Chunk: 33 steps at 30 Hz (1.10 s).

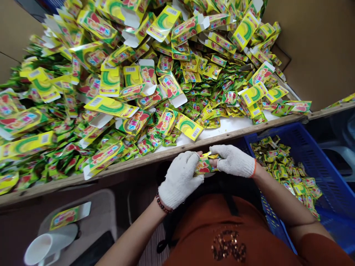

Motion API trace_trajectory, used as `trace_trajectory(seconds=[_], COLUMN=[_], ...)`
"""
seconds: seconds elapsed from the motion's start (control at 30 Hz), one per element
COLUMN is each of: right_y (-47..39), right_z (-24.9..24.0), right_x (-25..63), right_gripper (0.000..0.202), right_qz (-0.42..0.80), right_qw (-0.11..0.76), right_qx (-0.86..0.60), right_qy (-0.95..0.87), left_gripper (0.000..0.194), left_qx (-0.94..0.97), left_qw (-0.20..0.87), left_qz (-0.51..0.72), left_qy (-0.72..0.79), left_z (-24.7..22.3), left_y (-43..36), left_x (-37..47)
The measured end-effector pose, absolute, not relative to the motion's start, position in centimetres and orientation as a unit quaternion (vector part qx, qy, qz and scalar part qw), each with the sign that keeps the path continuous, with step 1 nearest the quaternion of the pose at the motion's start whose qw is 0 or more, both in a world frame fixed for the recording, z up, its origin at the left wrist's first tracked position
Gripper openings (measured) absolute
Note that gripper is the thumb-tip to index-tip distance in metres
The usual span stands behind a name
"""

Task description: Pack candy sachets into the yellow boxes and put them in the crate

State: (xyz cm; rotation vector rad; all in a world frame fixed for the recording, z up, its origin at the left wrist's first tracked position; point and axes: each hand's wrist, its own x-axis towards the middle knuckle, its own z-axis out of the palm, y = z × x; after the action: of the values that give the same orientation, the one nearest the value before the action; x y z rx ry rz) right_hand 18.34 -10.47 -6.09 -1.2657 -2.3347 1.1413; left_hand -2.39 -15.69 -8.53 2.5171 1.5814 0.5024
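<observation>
Both hands wear white knit gloves and meet just in front of the table's near edge. My left hand [181, 177] is closed around the left side of a small printed candy box [203, 166], yellow and green with red fruit. From the right, my right hand [231, 159] pinches at the box's open end, where a yellow piece shows between the fingers. Whether that piece is a flap or a wrapped candy I cannot tell. Beyond the hands, a heap of similar boxes [111, 107] and small green candy packets [213, 88] covers the tabletop.
A wooden rail [133, 162] edges the table. At the right stands a blue plastic crate [327, 177] holding many filled boxes [296, 181]. Lower left, a stool [102, 207] carries a white mug [41, 245] and one box [66, 217]. Cardboard [318, 51] rises at the back right.
</observation>
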Motion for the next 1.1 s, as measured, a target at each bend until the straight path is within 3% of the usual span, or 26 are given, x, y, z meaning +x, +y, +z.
trace_trajectory(seconds=[0.1, 0.17, 0.37, 0.47, 0.63, 0.83, 1.0, 1.1], right_y=[-10.5, -10.5, -11.3, -12.1, -13.6, -14.8, -14.6, -14.6], right_z=[-6.4, -6.7, -7.3, -7.5, -8.1, -8.7, -8.7, -8.9], right_x=[19.1, 19.5, 18.4, 18.0, 18.6, 18.6, 18.5, 18.6], right_gripper=[0.024, 0.022, 0.010, 0.006, 0.026, 0.048, 0.036, 0.038], right_qz=[0.530, 0.561, 0.396, 0.384, 0.414, 0.377, 0.331, 0.339], right_qw=[0.181, 0.213, 0.256, 0.280, 0.323, 0.357, 0.395, 0.401], right_qx=[-0.409, -0.410, -0.473, -0.492, -0.467, -0.431, -0.417, -0.424], right_qy=[-0.720, -0.687, -0.744, -0.729, -0.712, -0.738, -0.748, -0.738], left_gripper=[0.057, 0.057, 0.054, 0.053, 0.047, 0.055, 0.060, 0.063], left_qx=[0.833, 0.837, 0.838, 0.807, 0.777, 0.753, 0.758, 0.753], left_qw=[0.063, 0.056, 0.056, 0.061, 0.085, 0.093, 0.077, 0.066], left_qz=[0.159, 0.155, 0.182, 0.212, 0.213, 0.251, 0.279, 0.298], left_qy=[0.527, 0.521, 0.512, 0.548, 0.586, 0.601, 0.585, 0.583], left_z=[-8.1, -7.9, -8.8, -9.2, -9.6, -10.2, -10.0, -9.9], left_y=[-15.5, -15.4, -15.7, -16.2, -16.7, -16.8, -16.6, -16.5], left_x=[-2.9, -3.0, -1.6, -1.0, -1.0, -0.6, -0.5, -0.5])
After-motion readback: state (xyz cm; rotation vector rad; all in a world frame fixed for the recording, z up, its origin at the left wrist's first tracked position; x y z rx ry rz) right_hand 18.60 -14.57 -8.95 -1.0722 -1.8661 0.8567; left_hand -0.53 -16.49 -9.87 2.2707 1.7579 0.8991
